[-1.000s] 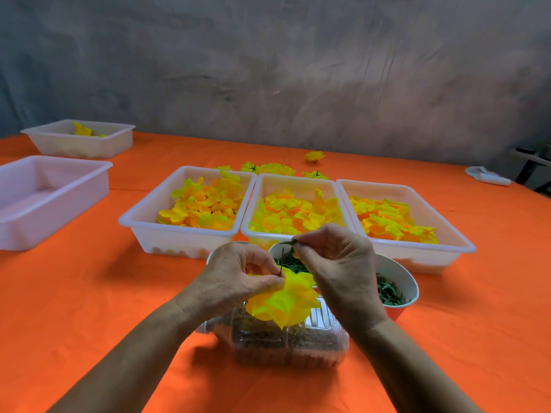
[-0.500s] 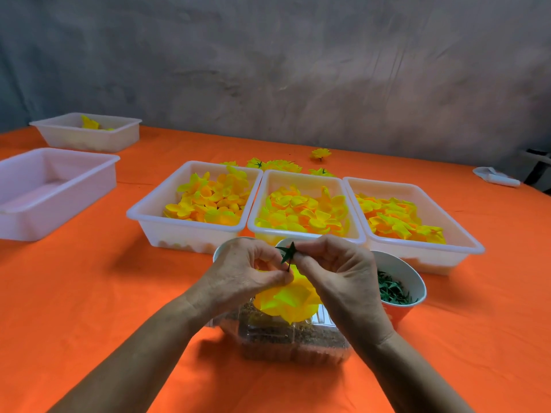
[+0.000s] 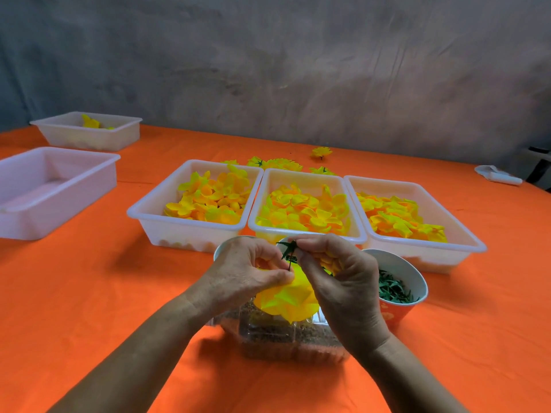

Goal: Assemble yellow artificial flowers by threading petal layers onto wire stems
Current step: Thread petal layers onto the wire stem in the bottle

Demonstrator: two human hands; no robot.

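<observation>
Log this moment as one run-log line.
left hand: pinches yellow flower | right hand: pinches green calyx on stem | stage: threading

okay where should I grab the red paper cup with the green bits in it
Wrap a hand round the side wall of the red cup from its right: that side is bare table, while the right hand crowds its left and the rim is thin.
</observation>
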